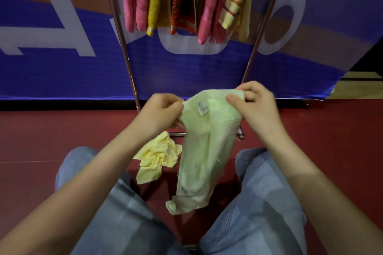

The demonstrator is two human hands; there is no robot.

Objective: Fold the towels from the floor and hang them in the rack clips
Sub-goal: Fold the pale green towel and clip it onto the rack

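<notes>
A pale green towel [205, 147] with a small label near its top edge hangs in front of me above the floor. My left hand [159, 112] grips its upper left corner. At the upper right corner my right hand [253, 102] pinches the edge between thumb and fingers. The towel's lower end droops between my knees. A crumpled yellow towel [157, 156] lies on the red floor just beyond my legs. Several pink, yellow and orange towels [182, 0] hang from the rack at the top of the view; the clips are out of sight.
The rack's two metal uprights [122, 33] slant down to a base bar [177, 134] on the red floor [41, 136]. A blue banner with white letters [62, 68] stands behind the rack. My knees in jeans [263, 192] flank the hanging towel.
</notes>
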